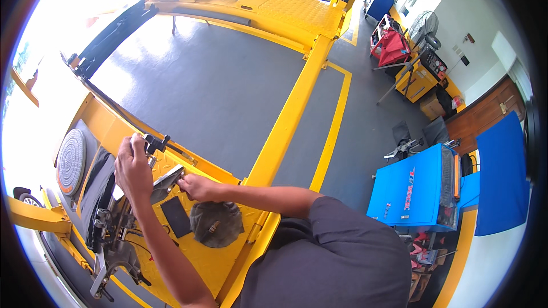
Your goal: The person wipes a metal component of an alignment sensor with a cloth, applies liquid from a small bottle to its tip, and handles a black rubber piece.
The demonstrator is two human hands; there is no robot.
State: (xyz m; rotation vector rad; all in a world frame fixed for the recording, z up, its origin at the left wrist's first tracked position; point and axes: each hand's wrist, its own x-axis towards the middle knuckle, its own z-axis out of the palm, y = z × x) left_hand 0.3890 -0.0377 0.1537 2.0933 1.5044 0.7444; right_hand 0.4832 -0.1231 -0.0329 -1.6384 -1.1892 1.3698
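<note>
"Head view: what do the hands grip?"
"The right hand [198,187] pinches the end of a metal bracket [166,182], which reaches leftward from that grip. The left hand [134,168] curls beside a black clamp [155,144]; whether it's closed on anything, I can't tell."
"Below the right grip?"
"A round grey cloth [220,229]."

The left forearm [170,255] rises steeply from the lower edge to the left hand [135,171], its back showing and fingers bent. The right forearm [271,195], bare below a dark sleeve [348,222], reaches leftward, nearly level; the right hand [200,187], slightly lower, has curled fingers.
</note>
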